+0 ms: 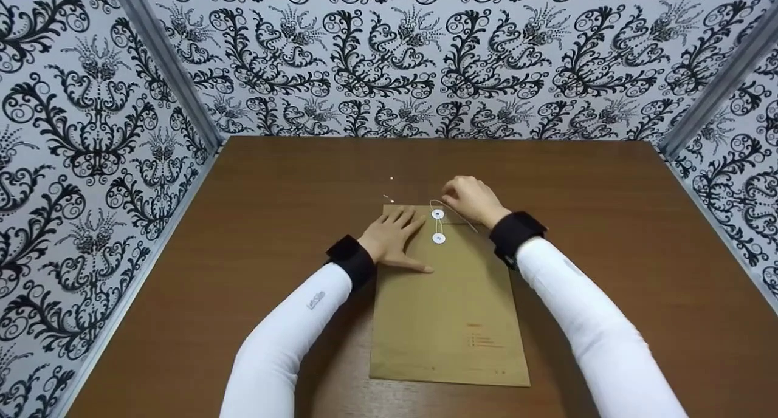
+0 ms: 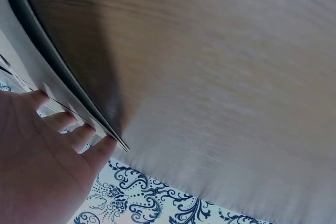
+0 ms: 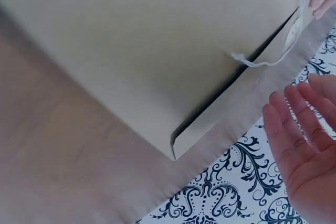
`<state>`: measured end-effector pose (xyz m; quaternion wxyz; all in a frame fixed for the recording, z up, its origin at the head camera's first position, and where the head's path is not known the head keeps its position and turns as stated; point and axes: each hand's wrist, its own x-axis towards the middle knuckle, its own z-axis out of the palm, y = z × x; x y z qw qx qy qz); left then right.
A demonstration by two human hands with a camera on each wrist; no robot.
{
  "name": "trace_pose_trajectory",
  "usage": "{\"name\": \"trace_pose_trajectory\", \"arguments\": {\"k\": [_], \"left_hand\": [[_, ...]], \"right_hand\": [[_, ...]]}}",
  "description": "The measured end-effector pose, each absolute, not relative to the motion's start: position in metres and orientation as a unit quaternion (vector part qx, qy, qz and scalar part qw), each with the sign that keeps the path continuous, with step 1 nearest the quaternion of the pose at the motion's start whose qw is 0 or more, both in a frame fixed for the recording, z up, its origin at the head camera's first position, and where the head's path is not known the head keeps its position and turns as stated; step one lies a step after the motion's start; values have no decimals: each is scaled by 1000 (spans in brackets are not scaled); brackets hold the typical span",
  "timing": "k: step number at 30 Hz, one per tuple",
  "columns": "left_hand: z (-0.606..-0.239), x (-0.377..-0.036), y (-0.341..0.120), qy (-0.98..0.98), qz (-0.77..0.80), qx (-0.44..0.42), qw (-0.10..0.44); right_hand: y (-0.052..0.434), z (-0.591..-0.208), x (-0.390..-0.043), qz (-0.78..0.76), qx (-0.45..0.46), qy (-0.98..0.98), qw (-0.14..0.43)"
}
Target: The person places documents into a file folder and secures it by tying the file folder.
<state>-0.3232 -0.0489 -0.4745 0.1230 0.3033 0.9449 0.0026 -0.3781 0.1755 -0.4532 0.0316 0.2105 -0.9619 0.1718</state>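
Note:
A brown paper envelope (image 1: 450, 302) with a string closure lies flat on the table. Near its top sit two white button discs, the upper disc (image 1: 437, 214) and the lower disc (image 1: 439, 239), with string between them. My left hand (image 1: 394, 239) rests on the envelope's upper left part, fingers spread. Just past the upper right edge is my right hand (image 1: 474, 198); in the right wrist view its fingers (image 3: 302, 121) are loosely bent and hold nothing. The string's loose length (image 3: 268, 64) crosses the top flap (image 3: 210, 121), its frayed end lying free on the envelope.
The brown wooden table (image 1: 273, 181) stretches out on all sides of the envelope. Small white specks (image 1: 391, 200) show just beyond the envelope's top edge. Black-and-white patterned walls (image 1: 401, 59) with grey corner posts (image 1: 176, 65) enclose the back and sides.

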Motion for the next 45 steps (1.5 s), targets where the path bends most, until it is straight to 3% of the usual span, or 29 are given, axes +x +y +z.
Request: {"name": "trace_pose_trajectory", "arguments": {"k": [20,33,45], "left_hand": [[-477,-325,-48,945,-9,306,118],[-477,-324,-48,946,21,297,127],[-475,-331,-49,945,40,306,103]], "right_hand": [[208,-469,-327,149,214,-965,13],[219,-480,-321,121,232,-965,5],[217,-475,-322,106,243,-964,-9]]}}
